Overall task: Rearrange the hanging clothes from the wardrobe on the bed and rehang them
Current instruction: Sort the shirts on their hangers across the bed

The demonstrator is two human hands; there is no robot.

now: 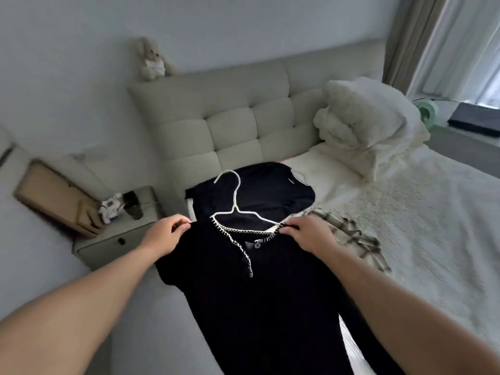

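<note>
A black top (257,293) with white stitched trim at the neckline is stretched out over the bed (433,239). A white hanger (234,204) sits in its neck opening, hook pointing toward the headboard. My left hand (165,235) pinches the garment's left shoulder. My right hand (308,234) pinches the right shoulder by the neckline. Beyond it, a second dark garment (265,193) lies flat on the bed. A plaid shirt (349,236) lies crumpled to the right.
A folded white duvet and pillows (370,125) are piled at the head of the bed. A grey nightstand (119,234) with small items stands at the left, a cardboard box (54,196) beside it. A teddy bear (153,59) sits on the padded headboard (235,120).
</note>
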